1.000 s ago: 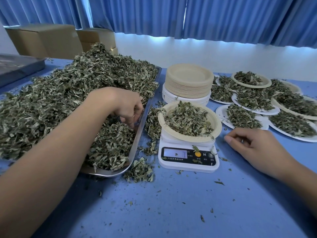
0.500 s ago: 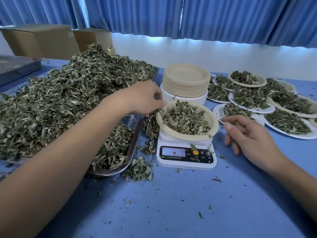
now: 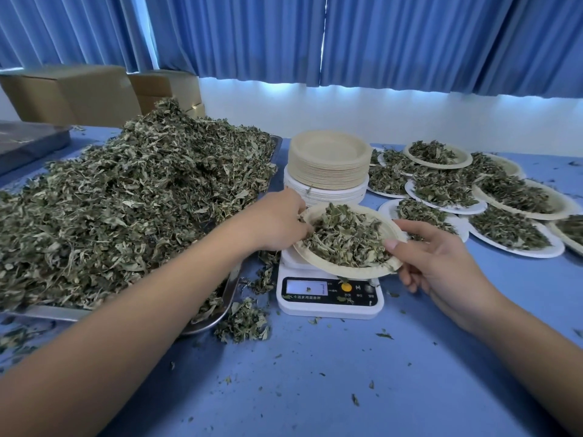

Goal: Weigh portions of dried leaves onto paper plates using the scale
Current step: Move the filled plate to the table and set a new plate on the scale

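Right hand (image 3: 441, 263) pinches plate (image 3: 347, 273) right rim, thumb on top; left hand (image 3: 277, 222) curled at left rim, hold unclear | leaf pile (image 3: 126, 209) on tray (image 3: 230, 294), left | filled plates (image 3: 514, 230) right, nearer right hand | plate tilted over scale (image 3: 328, 305)

Blue table (image 3: 315, 389) bears metal tray (image 3: 228, 294), scale (image 3: 329, 294), plate stack (image 3: 328, 165), filled plates (image 3: 553, 246) (overlapping), scattered leaf crumbs (image 3: 383, 335).
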Tool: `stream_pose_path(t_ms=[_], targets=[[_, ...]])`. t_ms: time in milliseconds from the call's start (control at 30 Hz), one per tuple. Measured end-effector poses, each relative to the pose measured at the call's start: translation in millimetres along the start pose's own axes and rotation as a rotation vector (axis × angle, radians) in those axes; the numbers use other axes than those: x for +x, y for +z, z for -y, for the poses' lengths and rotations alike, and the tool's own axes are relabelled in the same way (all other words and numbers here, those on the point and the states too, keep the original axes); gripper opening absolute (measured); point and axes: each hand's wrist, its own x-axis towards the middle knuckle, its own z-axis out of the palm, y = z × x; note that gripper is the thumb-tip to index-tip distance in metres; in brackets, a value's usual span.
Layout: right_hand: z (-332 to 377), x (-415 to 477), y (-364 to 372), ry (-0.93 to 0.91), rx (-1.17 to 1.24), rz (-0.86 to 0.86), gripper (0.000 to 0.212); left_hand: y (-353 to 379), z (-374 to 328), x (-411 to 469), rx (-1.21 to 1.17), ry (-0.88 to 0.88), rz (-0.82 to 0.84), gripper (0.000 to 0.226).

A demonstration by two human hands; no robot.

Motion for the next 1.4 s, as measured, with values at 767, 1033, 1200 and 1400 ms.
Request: stream_pose_path(t_ms=[767, 1033, 1200, 1400], targets=[[48, 127, -160, -0.057, -0.529, -0.633, 0.007, 23, -158, 174, -0.324, -0.041, -0.027, 0.021], [40, 195, -211, 0.003, -0.911, -0.658, 0.017, 49, -190, 247, -0.420, -0.166, 0.070, 0.021], [34, 203, -223, 0.029, -0.990, -0.645, 0.019, 57, -201, 266, -0.377, -0.129, 0.040, 0.014], [43, 196, -209, -0.055, -1.078, -0.669, 0.023, 50, -201, 263, -0.277, 0.019, -0.101, 0.025]])
